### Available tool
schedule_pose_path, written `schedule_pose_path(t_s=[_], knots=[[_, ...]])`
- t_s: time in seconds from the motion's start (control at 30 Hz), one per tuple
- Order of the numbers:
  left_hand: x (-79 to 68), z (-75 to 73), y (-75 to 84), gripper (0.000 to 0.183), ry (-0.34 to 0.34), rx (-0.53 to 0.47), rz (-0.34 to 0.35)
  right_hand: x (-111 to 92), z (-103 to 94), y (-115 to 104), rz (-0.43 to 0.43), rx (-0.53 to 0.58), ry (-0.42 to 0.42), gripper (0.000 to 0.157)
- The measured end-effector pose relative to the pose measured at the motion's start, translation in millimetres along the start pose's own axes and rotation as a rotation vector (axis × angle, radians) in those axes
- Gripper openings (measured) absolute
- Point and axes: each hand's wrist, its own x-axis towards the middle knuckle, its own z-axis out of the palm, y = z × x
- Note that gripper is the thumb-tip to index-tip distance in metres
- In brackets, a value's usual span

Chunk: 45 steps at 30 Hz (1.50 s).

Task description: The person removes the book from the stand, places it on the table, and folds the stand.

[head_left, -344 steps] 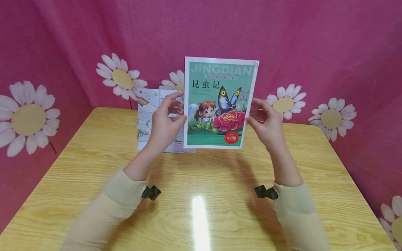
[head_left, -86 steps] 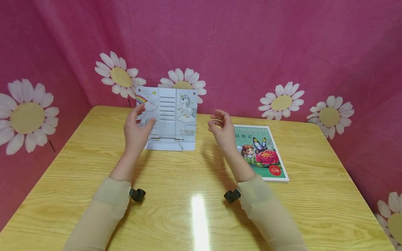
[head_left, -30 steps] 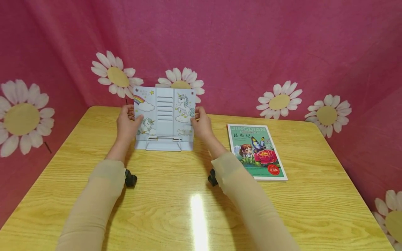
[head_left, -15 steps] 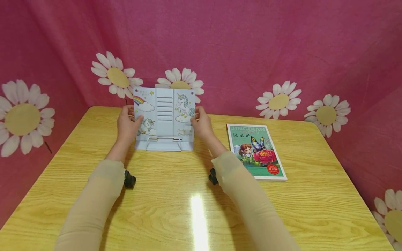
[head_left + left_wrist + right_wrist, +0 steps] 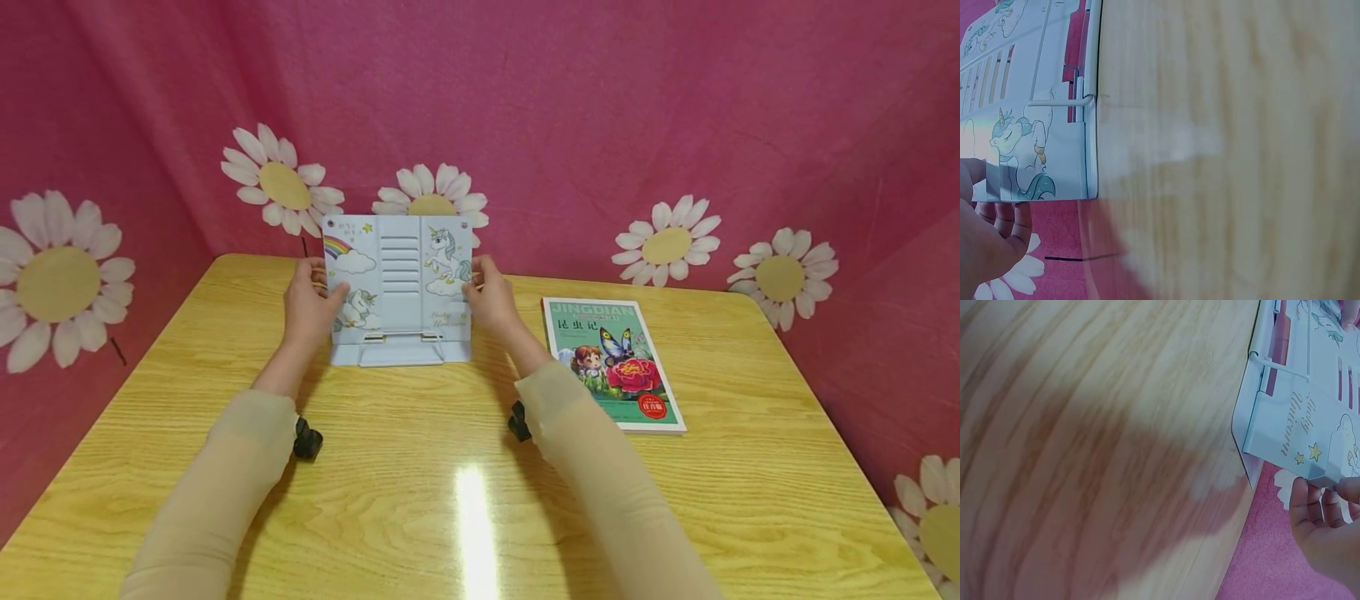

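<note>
A white book stand with unicorn pictures, a slotted middle panel and a wire page holder stands tilted back toward the far side of the table. My left hand grips its left edge, thumb on the front and fingers behind. At the opposite edge my right hand pinches the panel the same way. In the left wrist view the left hand holds the panel beside the sleeping unicorn. The right wrist view has the right hand on the edge near the gold lettering. Its fingers partly hide behind the panel.
A green picture book with a butterfly and a red flower on its cover lies flat to the right of the stand, beside the right forearm. The wooden table meets a pink daisy-patterned curtain at its back and sides.
Earlier both hands held the green book up; then it lay on the table at right. The hands have since taken hold of the book stand, which has just shifted slightly right and nearer.
</note>
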Motion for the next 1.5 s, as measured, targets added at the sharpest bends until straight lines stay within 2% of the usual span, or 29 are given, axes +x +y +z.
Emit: schedule_pose_path(t_s=[0.37,0.63,0.97,1.5], knots=[[-10.4,2.2,2.5,0.042,-0.007,-0.011,0.032,0.7,-8.0,7.8,-0.027,-0.02,-0.033,0.028],[-18.8,3.7,4.8,0.042,-0.054,-0.012,0.022,-0.5,-14.8,16.3,-0.04,-0.034,-0.058,0.027],[-22.9,-1.7,9.6,0.04,-0.076,0.006,0.057,-0.9,-22.9,17.1,-0.038,-0.042,-0.099,0.029],[-33.3,-4.6,15.7,0.037,-0.162,0.027,0.029,0.2,-34.2,21.0,-0.039,-0.042,-0.133,0.027]])
